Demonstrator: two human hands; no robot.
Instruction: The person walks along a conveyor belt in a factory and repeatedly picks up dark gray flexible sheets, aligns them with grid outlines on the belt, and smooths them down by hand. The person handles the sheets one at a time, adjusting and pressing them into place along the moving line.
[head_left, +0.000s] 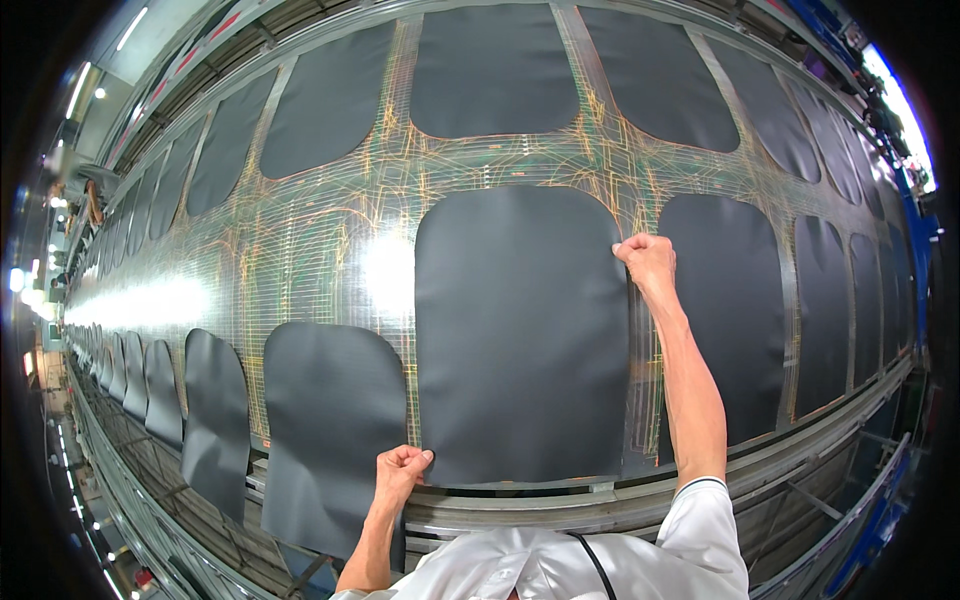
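Flat in front of me lies a dark grey sheet panel (521, 330) with rounded far corners, of a leather-like or rubbery material. My left hand (399, 471) pinches its near left corner between thumb and fingers. Farther out, my right hand (652, 261) has its fingertips closed on the panel's right edge, just below the far right corner. Under the panel is a long table (315, 255) whose surface is covered in green, yellow and orange lines.
To the left, a similar panel (330, 420) hangs over the table's near edge, and several more droop beyond it. Another panel (724, 315) lies flat to the right. A far row of panels (495, 71) spans the table. A metal rail (517, 514) runs along the near side.
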